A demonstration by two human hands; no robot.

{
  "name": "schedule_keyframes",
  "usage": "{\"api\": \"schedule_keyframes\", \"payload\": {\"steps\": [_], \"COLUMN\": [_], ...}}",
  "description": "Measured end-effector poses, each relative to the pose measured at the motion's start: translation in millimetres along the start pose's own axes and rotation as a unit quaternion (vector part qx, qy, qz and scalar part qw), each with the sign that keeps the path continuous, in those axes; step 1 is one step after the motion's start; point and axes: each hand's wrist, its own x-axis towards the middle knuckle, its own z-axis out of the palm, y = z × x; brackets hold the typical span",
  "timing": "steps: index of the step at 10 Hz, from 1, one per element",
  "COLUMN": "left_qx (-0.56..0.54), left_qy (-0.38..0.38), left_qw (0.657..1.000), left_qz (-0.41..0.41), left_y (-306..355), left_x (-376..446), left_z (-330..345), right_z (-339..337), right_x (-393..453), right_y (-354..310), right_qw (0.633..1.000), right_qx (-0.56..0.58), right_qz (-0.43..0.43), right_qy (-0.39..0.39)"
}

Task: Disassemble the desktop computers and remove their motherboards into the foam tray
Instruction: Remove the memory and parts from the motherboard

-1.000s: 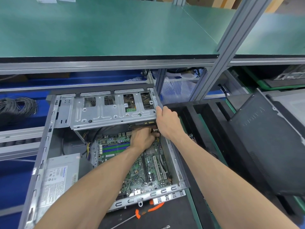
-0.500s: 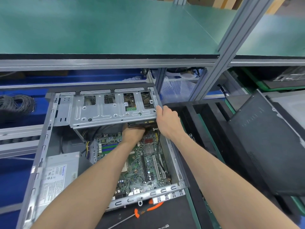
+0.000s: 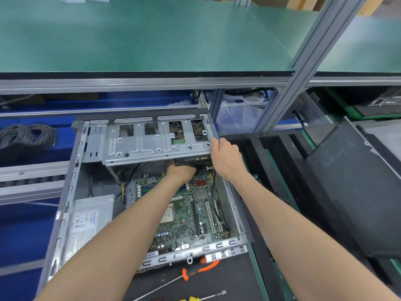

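Cable coil at far left on the blue shelf, well apart from the case. PSU fills the case's near-left corner. Motherboard lies in the case floor, right edge near the case wall. Left hand reaches under the tilted drive cage; fingers hidden, grip cannot be told. Right hand grips the cage's right edge. Foam tray just right of the case.

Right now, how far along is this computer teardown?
Done: the case is open, drive cage swung up. In hand: right hand holds the cage while left hand reaches beneath it. Left: the motherboard sits inside, not yet in the foam tray.
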Motion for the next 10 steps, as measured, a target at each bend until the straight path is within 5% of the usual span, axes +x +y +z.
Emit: {"api": "schedule_keyframes", "payload": {"steps": [1, 2, 4, 5, 7, 8, 10], "left_qx": [0.384, 0.442, 0.440, 0.496, 0.428, 0.440, 0.526], "left_qy": [-0.068, -0.061, -0.168, -0.218, -0.244, -0.263, -0.278], "left_qw": [0.918, 0.887, 0.829, 0.761, 0.587, 0.554, 0.552], "left_qz": [0.073, 0.121, 0.301, 0.358, 0.642, 0.656, 0.584], "left_y": [-8, -15, -22, -24, -39, -48, -54], "left_x": [-4, -18, -51, -66, -83, -82, -82], "left_z": [-2, -12, -17, -16, -13, -5, 11], "right_z": [0, -1, -6, -5, -4, -4, 2], "right_x": [1, 2, -1, 1, 0, 0, 5], "right_y": [0, 0, -2, -2, -2, -1, 2], "right_qw": [1.000, 1.000, 0.999, 0.999, 0.999, 0.999, 0.999], "right_qx": [0.003, 0.006, 0.012, 0.021, 0.022, 0.028, 0.006], "right_qz": [0.000, 0.020, 0.036, 0.042, 0.038, 0.038, 0.025], "right_qy": [0.001, -0.012, -0.006, -0.008, -0.001, -0.005, -0.019]}}
